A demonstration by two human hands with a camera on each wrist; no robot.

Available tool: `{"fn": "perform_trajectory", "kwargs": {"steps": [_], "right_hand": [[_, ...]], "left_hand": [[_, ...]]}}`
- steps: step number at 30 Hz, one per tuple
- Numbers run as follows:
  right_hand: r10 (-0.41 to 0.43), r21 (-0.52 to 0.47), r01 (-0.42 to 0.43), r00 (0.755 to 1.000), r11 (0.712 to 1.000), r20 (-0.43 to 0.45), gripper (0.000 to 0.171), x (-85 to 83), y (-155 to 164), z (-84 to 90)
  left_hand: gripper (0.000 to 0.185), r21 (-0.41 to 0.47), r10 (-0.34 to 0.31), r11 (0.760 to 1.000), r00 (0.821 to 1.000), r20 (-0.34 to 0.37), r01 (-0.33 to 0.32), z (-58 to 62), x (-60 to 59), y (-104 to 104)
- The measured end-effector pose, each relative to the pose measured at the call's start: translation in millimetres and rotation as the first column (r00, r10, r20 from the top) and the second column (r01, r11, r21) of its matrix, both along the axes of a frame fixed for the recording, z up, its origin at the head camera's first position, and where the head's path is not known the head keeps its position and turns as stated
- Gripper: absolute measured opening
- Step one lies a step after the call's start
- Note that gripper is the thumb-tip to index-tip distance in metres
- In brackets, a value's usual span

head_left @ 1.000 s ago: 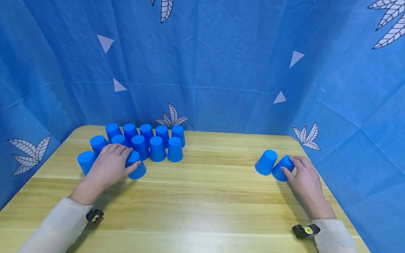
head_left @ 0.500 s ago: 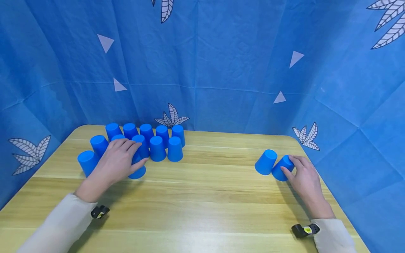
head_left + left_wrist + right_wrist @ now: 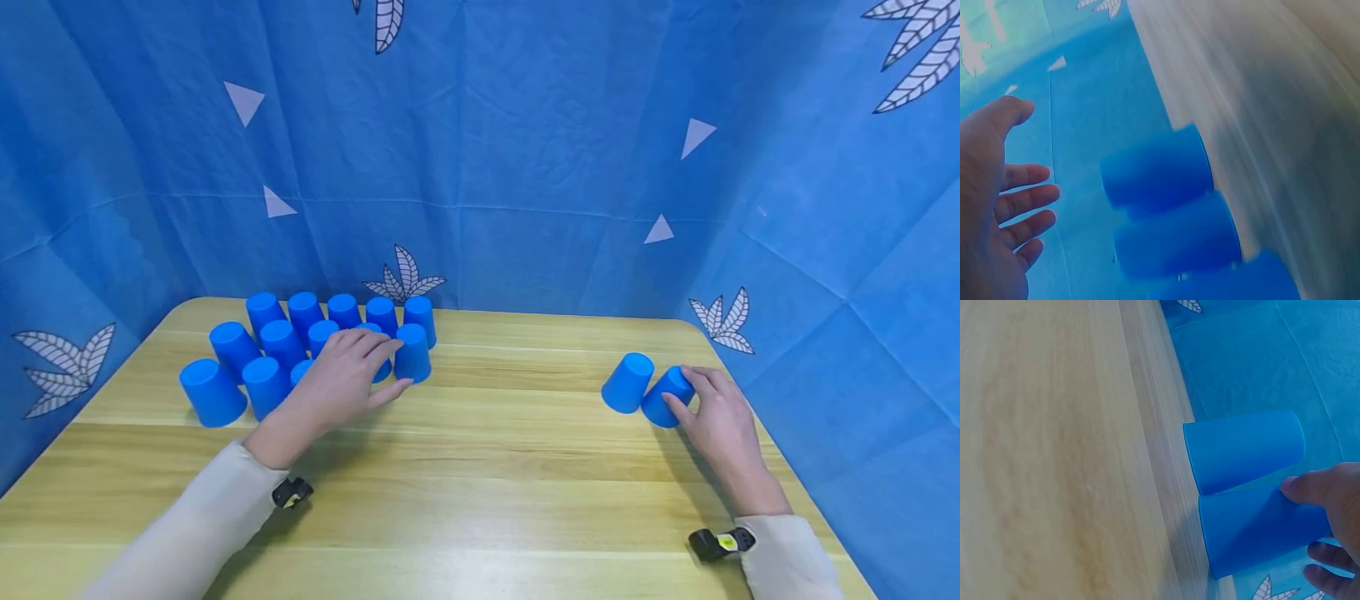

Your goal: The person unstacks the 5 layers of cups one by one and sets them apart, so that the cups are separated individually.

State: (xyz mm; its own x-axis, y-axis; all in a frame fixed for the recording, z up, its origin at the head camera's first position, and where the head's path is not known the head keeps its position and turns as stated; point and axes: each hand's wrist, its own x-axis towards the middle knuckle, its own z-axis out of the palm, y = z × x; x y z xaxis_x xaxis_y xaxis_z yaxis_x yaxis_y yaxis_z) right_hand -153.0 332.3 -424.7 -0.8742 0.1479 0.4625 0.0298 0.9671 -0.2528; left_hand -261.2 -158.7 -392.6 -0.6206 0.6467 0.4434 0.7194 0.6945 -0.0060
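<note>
On the left of the table, several blue cups stand upside down in rows; one is the front-left cup point(image 3: 213, 394). Over the front and middle rows hovers my left hand point(image 3: 336, 390), fingers loosely extended and holding nothing. It partly hides cups below; the left wrist view shows it apart from a blurred cup point(image 3: 1159, 169). At the right, my right hand point(image 3: 724, 423) grips an upside-down blue cup point(image 3: 663, 400) near its top, thumb point(image 3: 1300, 490) on its side. Another blue cup point(image 3: 628, 383) stands just left of it, their lower rims close together.
The light wooden table point(image 3: 495, 467) stretches between the two groups of cups. A blue patterned cloth point(image 3: 525, 150) hangs behind it and along both sides. A black wrist device point(image 3: 291, 492) is on each forearm.
My left hand has moved right across the cups, uncovering those at the front left. The right hand stays on its cup, with no visible movement there.
</note>
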Motion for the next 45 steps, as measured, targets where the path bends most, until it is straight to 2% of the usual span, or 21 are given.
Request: {"fn": "perform_trajectory", "kwargs": {"steps": [15, 20, 26, 32, 37, 45], "right_hand": [[0.009, 0.01, -0.009, 1.0, 1.0, 0.0, 0.052, 0.9, 2.1, -0.2], [0.015, 0.018, -0.015, 1.0, 1.0, -0.005, 0.052, 1.3, 2.0, 0.4], [0.012, 0.021, -0.012, 1.0, 1.0, 0.009, 0.053, 0.6, 1.4, 1.1], [0.008, 0.015, -0.008, 1.0, 1.0, 0.031, 0.054, -0.4, 2.0, 0.9], [0.017, 0.011, -0.017, 0.999, 1.0, 0.041, 0.055, -1.4, 3.4, 0.7], [0.046, 0.008, -0.045, 0.999, 0.999, -0.006, 0.052, -1.6, 5.0, 0.1]], "left_hand": [[0.059, -0.032, -0.13, 0.991, 0.991, 0.031, 0.131, -4.4, -0.1, 77.7], [0.059, -0.032, -0.182, 0.983, 0.983, 0.008, 0.182, -5.0, 0.0, 105.2], [0.06, -0.102, -0.195, 0.975, 0.98, 0.027, 0.197, -0.2, 2.3, 139.4], [0.058, -0.08, -0.244, 0.966, 0.969, 0.026, 0.245, 2.5, 1.0, 173.5], [0.057, -0.086, -0.244, 0.966, 0.969, 0.028, 0.246, 2.4, -0.3, 201.7], [0.058, -0.093, -0.225, 0.968, 0.969, 0.105, 0.235, -3.4, -4.0, 237.9]]}}
